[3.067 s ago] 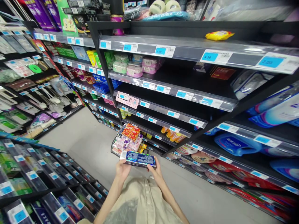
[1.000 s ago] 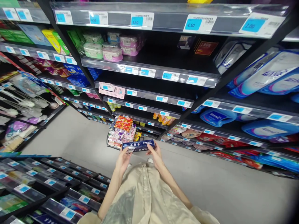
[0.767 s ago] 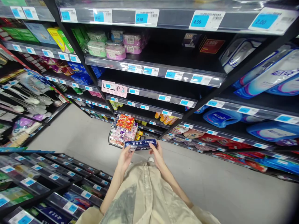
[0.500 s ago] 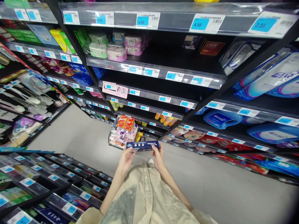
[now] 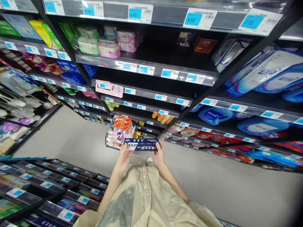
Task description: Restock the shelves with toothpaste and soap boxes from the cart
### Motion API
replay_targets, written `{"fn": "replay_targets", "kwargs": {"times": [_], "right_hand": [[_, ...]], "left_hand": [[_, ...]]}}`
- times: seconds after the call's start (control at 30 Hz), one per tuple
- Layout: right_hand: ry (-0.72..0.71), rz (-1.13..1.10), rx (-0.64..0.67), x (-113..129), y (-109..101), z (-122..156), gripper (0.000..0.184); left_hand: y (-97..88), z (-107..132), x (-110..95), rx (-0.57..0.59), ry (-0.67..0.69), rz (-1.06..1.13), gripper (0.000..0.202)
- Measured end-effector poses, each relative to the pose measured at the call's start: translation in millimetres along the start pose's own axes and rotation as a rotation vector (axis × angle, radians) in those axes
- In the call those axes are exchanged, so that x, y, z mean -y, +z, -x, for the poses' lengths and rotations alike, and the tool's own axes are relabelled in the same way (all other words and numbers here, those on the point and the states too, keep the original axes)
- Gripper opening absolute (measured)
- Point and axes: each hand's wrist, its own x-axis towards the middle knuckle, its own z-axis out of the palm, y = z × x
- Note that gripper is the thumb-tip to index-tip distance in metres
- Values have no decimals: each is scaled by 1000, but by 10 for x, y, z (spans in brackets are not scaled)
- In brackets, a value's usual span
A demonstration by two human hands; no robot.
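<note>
A long dark blue toothpaste box [image 5: 141,145] with white lettering is held level in front of my body. My left hand [image 5: 124,154] grips its left end, and my right hand [image 5: 158,152] grips the right end, thumbs on the side facing me. Just beyond the box, to the left, a basket [image 5: 106,144] stands on the floor, heaped with packages. Red and orange boxes [image 5: 122,122] lie on top of that heap, above white and purple packs [image 5: 117,134]. The box and my hands hide part of the basket's near side.
Tall shelving [image 5: 146,66] with blue price labels runs ahead, holding wrapped soap packs [image 5: 110,49] and blue detergent bottles [image 5: 214,114]. Another rack [image 5: 47,186] stands close at my left. Utensils hang on a far-left rack [image 5: 21,104]. Grey floor [image 5: 208,176] lies to the right.
The toothpaste box has been tilted in both hands, so a broad lettered face now shows besides the narrow one. My view has shifted slightly, moving the shelves leftward.
</note>
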Motion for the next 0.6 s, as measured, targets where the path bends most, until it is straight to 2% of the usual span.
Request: {"fn": "replay_targets", "kwargs": {"times": [0.07,0.2,0.47,0.6], "right_hand": [[16,-6,-43,12,-1,-14,56],[57,-28,-115,6,-23,-29,59],[20,-18,-94,-14,-37,-12,60],[-4,53,-78,-47,-63,-44,58]], "left_hand": [[32,-3,-38,44,23,1,44],[50,2,-79,61,39,-35,43],[28,39,-63,98,27,-65,45],[29,76,-69,84,60,-163,48]]}}
